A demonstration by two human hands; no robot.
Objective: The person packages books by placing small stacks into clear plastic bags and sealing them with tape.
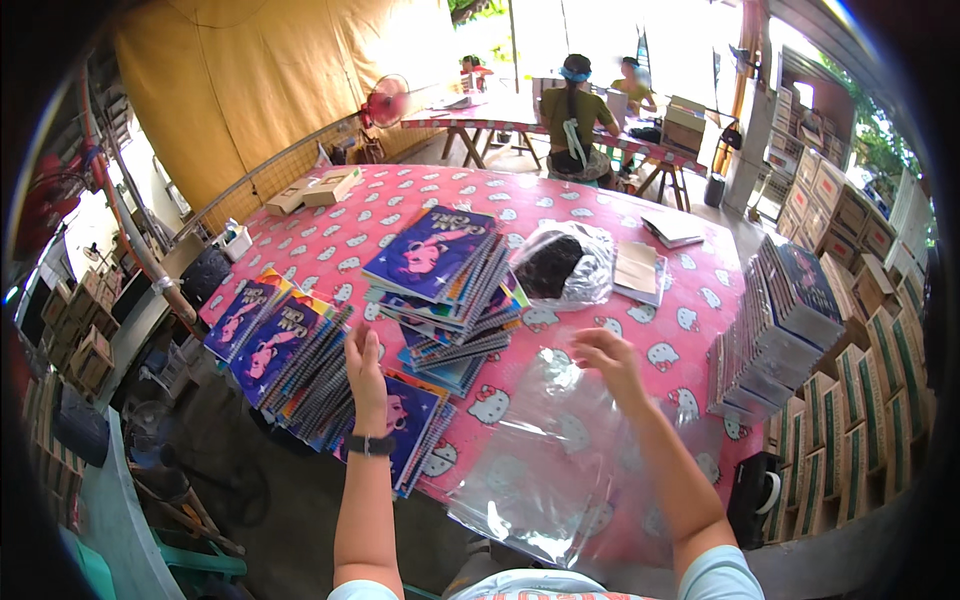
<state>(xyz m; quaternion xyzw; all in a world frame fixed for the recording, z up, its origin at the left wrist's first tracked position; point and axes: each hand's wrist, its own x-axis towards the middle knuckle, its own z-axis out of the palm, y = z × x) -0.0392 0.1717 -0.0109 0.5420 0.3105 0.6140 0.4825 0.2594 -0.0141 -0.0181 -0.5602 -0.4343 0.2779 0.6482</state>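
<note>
My left hand (366,365), with a dark watch on its wrist, is open with fingers stretched upward. It hovers between stacks of spiral notebooks; the left stacks (275,362) lean against one another at the table's edge. A taller, unevenly piled notebook stack (432,255) stands beyond it, with purple covers showing a drawn figure. Another notebook (404,425) lies partly hidden under my left wrist. My right hand (608,362) is open, fingers loosely bent and apart, nothing visible in it. Beneath it, clear plastic sleeves (540,465) lie flat along the near edge.
The pink patterned table (300,235) carries a clear bag with something black (560,265), a brown-topped pad (636,270) and small cardboard boxes (330,187). Plastic-wrapped notebooks (775,325) stand at right beside stacked cartons (850,430). People sit at a farther table (500,115).
</note>
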